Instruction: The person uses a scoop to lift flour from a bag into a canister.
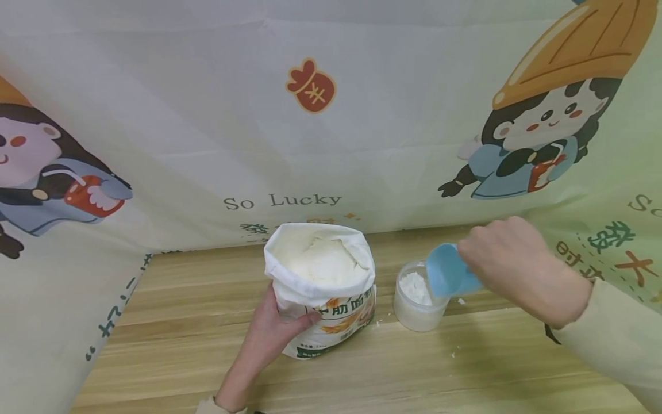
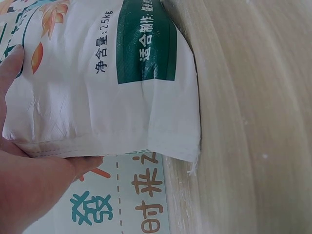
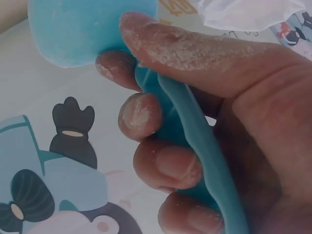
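Observation:
An open white bag of flour [image 1: 331, 328] stands upright on the wooden table, its rim rolled outward and white flour [image 1: 320, 260] showing inside. My left hand [image 1: 276, 328] grips the bag's left side, thumb across the printed front; the left wrist view shows the bag's lower edge. My right hand [image 1: 517, 267] holds a light blue scoop [image 1: 446, 271], tilted over the right rim of a clear round tub [image 1: 420, 321]. White flour [image 1: 415, 287] lies in the tub. In the right wrist view, floury fingers curl round the scoop's handle [image 3: 195, 131]. I cannot tell whether flour remains in the scoop.
Small spots of flour [image 1: 461, 301] dot the wooden table [image 1: 196, 345] round the tub. A printed cloth [image 1: 207, 115] with cartoon figures hangs behind the table and along both sides. Beneath the right wrist, a small dark object [image 1: 551, 334] is partly hidden.

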`<state>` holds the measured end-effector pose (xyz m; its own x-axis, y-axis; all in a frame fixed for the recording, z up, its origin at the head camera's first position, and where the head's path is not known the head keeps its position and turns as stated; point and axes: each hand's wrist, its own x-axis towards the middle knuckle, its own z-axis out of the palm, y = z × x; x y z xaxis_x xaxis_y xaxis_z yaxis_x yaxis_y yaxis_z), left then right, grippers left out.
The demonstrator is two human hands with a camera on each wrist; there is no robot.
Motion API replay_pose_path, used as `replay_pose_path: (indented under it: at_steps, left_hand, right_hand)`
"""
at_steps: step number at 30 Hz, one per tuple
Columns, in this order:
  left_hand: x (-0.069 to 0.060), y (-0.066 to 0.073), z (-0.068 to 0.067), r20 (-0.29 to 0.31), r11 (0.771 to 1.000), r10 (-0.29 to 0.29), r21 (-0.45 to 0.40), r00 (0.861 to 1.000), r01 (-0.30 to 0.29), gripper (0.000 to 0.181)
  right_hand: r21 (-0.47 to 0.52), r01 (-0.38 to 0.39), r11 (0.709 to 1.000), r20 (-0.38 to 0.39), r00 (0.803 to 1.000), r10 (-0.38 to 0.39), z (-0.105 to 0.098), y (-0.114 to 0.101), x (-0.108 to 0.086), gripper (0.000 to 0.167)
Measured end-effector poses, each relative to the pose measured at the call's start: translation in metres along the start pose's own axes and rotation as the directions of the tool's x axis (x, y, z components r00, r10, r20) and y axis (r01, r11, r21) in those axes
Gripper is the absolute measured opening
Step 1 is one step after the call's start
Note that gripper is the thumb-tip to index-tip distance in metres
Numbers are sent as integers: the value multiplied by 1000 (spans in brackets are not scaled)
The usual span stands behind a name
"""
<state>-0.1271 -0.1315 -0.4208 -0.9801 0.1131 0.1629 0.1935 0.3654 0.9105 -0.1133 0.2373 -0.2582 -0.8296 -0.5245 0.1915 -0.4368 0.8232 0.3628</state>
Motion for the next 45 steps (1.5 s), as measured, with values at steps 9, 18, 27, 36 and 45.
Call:
replay_pose_path:
  at_steps: [9, 18, 27, 36, 45]
  left_hand:
    - [-2, 1, -1, 12, 1000, 15, -4, 1000, -15, 88]
    - [0, 2, 0, 7, 1000, 15, -6, 1000, -15, 89]
    - [-1, 0, 0, 3, 1000, -11, -6, 1000, 11, 91]
    - [-1, 1, -3, -11, 1000, -28, -1, 1000, 28, 88]
    - [-3, 0, -6, -6, 999, -35, 22, 999, 35, 82]
  right_hand:
    - [78, -25, 997, 16, 1000, 24, 11, 14, -16, 46]
    - [172, -105, 979, -18, 994, 109, 25, 27, -44, 25]
    - [294, -167, 941, -11, 984, 178, 28, 27, -55, 30]
    - [437, -81, 896, -188, 966, 179, 29, 5, -41, 20]
    - [459, 44, 887, -378, 914, 150, 24, -18, -20, 23]
